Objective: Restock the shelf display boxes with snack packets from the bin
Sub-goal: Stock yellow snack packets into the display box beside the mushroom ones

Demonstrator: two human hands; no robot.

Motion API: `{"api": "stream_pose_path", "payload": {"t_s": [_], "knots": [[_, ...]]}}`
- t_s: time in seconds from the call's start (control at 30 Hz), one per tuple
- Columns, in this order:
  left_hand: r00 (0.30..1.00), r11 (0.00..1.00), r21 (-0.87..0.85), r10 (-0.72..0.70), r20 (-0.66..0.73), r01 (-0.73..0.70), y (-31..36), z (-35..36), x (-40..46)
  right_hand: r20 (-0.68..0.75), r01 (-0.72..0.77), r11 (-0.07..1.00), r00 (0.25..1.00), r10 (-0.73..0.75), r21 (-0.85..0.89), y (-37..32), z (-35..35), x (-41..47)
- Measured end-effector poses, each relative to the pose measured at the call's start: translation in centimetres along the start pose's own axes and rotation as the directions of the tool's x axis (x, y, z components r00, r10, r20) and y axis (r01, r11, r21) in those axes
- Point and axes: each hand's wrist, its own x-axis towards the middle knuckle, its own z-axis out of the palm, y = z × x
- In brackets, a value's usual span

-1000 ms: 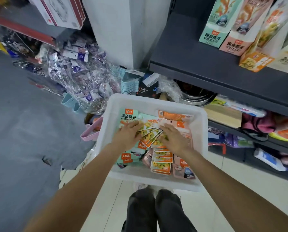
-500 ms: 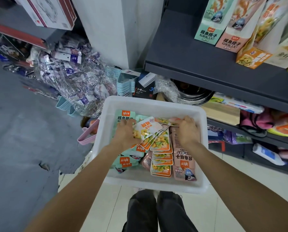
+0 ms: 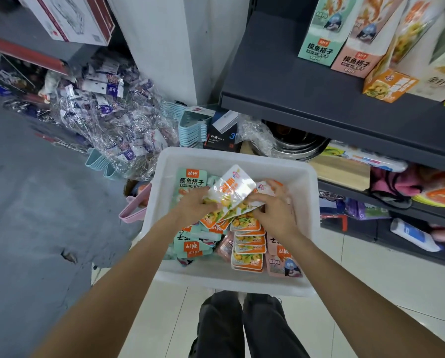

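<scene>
While both hands work inside the white bin (image 3: 304, 182), the head view lists as follows.

Item, left hand (image 3: 190, 206): fingers curled round the near end of a fanned bundle of orange-and-yellow snack packets (image 3: 230, 192), which tilts up toward the far right.

Item, right hand (image 3: 274, 210): grip closed on the right edge of the same bundle; whether it also pinches a further packet beneath cannot be told.

Item, bin contents: a stack of orange packets (image 3: 247, 244) at centre near, teal packets (image 3: 191, 179) at left, pink packets (image 3: 284, 264) at right near.

Handling note, as a judgement: square the fan into one flat stack before lifting, thumbs on top, since glossy film is likely to slide. Matching the flavour to the right box will save re-sorting.

Item, dark shelf (image 3: 306, 96): far right, well above the bin, carrying upright display boxes, one teal (image 3: 319, 45), one pink (image 3: 355, 56) and one orange (image 3: 386, 85).

Item, surroundings: pale tiled floor (image 3: 397, 280) at right, grey flooring (image 3: 30, 202) at left, a white pillar (image 3: 164, 47) at far centre, a heap of clear-wrapped goods (image 3: 107, 120) at far left, steel bowls (image 3: 293, 146) under the shelf, and the person's dark trousers (image 3: 242, 326) at the near edge.
</scene>
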Motion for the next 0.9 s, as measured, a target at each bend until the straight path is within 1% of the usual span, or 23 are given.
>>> {"api": "stream_pose_path", "payload": {"t_s": [0.03, 0.07, 0.1, 0.13, 0.2, 0.27, 0.33, 0.4, 0.47, 0.6, 0.77, 0.8, 0.9], "knots": [[0.999, 0.999, 0.042, -0.005, 0.035, 0.004, -0.2, 0.2, 0.3, -0.008, -0.067, 0.994, 0.998, 0.068, 0.089, -0.1, 0.1, 0.0], [0.999, 0.998, 0.064, -0.011, 0.042, 0.009, -0.2, 0.4, 0.4, -0.018, -0.135, 0.969, 0.990, 0.142, 0.204, -0.4, 0.1, 0.0], [0.999, 0.997, 0.072, -0.021, 0.027, 0.019, -0.3, 0.5, 0.5, -0.036, -0.182, 0.929, 0.978, 0.204, 0.323, -0.5, 0.1, 0.2], [1.000, 0.997, 0.078, -0.024, 0.011, 0.023, -0.3, 0.5, 0.6, -0.064, -0.197, 0.887, 0.967, 0.245, 0.417, -0.5, 0.1, 0.4], [1.000, 0.996, 0.092, -0.008, -0.002, 0.009, -0.4, 0.6, 0.5, -0.108, -0.233, 0.836, 0.939, 0.326, 0.498, -0.3, -0.1, 0.8], [1.000, 0.997, 0.080, 0.022, 0.004, -0.022, 0.0, 0.6, 0.0, -0.085, -0.276, 0.755, 0.912, 0.401, 0.595, -0.3, -0.5, 1.1], [0.998, 0.998, 0.016, 0.059, 0.007, -0.059, 0.4, 0.7, -0.3, -0.023, -0.269, 0.651, 0.915, 0.404, 0.710, -0.8, -1.2, 1.0], [0.996, 0.994, -0.054, 0.091, -0.012, -0.091, 1.3, 0.6, -0.7, 0.022, -0.231, 0.545, 0.932, 0.362, 0.806, -1.7, -2.3, 0.7], [0.988, 0.983, -0.108, 0.144, -0.055, -0.149, 2.7, 0.3, -1.0, 0.025, -0.185, 0.482, 0.947, 0.319, 0.857, -2.6, -3.9, 0.4], [0.955, 0.947, -0.128, 0.283, -0.093, -0.293, 7.6, -0.5, -1.4, -0.026, -0.103, 0.465, 0.965, 0.262, 0.879, -4.3, -8.0, 0.1], [0.924, 0.924, -0.102, 0.352, -0.153, -0.368, 14.5, 0.2, -0.4, -0.108, 0.008, 0.415, 0.970, 0.219, 0.910, -5.5, -14.7, -0.2], [0.916, 0.922, -0.076, 0.364, -0.167, -0.380, 16.0, 0.7, -0.1, -0.138, 0.033, 0.430, 0.967, 0.215, 0.902, -5.3, -16.1, -0.2], [0.913, 0.922, -0.026, 0.379, -0.148, -0.387, 20.3, 3.2, 0.8, -0.274, 0.116, 0.553, 0.938, 0.212, 0.825, -3.9, -20.0, -0.3]]}}
